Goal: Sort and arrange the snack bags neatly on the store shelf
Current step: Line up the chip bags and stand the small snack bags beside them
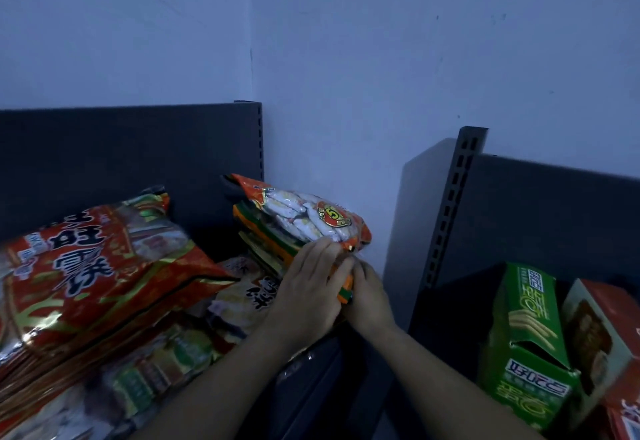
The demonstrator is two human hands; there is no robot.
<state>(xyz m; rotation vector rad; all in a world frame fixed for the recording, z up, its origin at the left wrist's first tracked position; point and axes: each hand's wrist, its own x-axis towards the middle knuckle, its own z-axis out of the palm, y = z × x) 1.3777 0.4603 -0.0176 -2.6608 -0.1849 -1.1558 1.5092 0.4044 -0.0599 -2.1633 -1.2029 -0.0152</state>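
Near the corner of the room, at the right end of a dark shelf (pixel 339 377), the head view shows a stack of snack bags (pixel 273 245). Its long side runs from the back left, up by the grey back panel (pixel 138 155), down to the front right, where both hands meet it. The near end points at the person. The left hand (pixel 308 290) lies on that near end with its fingers nearly straight and pressed flat on the bags. The right hand (pixel 369 295) is just beside it, touching it. Its fingers curl round the near right corner of the stack and hold it. The shelf is dark grey, and a post with slots (pixel 459 197) stands at the start of the next shelf on the right. Behind it all is a bare bluish wall (pixel 346 58), and the light is dim. The top bag (pixel 311 217) is orange-red at the edges with a clear middle, so rows of white crackers show inside. It has a round red and yellow badge with a big 5. Under it the other bags show as thin green and orange stripes. A big red bag (pixel 97 266) with black and white letters lies on a pile to the left. A torn green box (pixel 526 342) stands to the right, beside a red and cream box (pixel 602 321).
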